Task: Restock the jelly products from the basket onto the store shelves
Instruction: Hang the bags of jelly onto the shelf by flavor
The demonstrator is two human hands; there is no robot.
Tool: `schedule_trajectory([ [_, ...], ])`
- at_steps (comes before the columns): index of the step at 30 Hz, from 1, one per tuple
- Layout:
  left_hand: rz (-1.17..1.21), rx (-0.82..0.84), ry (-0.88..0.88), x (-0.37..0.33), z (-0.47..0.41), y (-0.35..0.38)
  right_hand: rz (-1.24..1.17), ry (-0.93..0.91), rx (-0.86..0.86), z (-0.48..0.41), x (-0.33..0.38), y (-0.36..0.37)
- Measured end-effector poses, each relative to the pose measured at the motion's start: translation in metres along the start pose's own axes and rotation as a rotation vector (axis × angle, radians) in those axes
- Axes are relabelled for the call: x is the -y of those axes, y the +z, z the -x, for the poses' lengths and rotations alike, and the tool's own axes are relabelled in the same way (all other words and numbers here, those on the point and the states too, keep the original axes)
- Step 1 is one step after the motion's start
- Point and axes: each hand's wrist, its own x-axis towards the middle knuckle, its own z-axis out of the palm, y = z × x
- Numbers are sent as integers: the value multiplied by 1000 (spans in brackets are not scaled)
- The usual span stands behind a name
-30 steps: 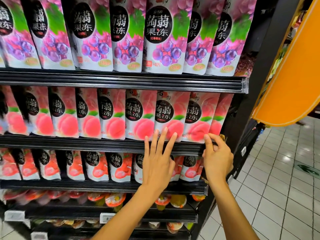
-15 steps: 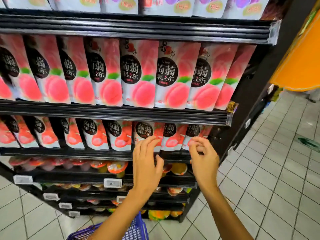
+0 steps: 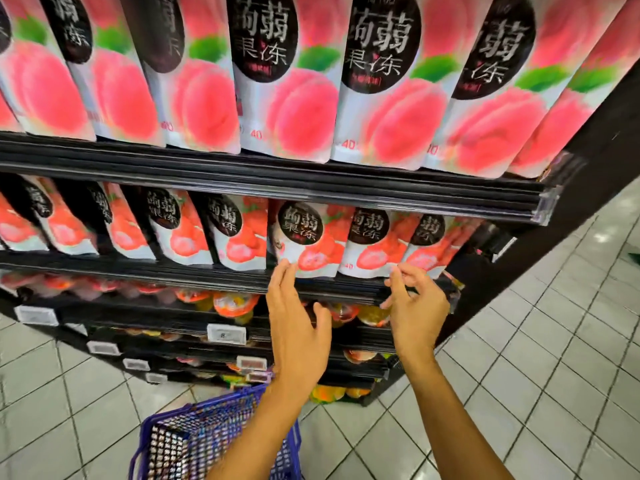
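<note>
left hand: straight fingers touch jelly pouch | right hand: curled at neighbouring pouch | basket below

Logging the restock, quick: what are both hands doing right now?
Left hand: open, fingertips on a jelly pouch.
Right hand: fingers curled at the next pouch; grip cannot be told.
</note>
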Motion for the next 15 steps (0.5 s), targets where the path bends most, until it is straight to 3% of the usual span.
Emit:
schedule_trajectory([
  [8,53,-31,17,2,5,2,-170,-34,-175,16,2,6],
  [12,127,-152,8,12,-2,-10,-26,-162,81,35,7,34],
  [15,133,-203,7,22,-11,-20,4,-126,95,36,10,52],
])
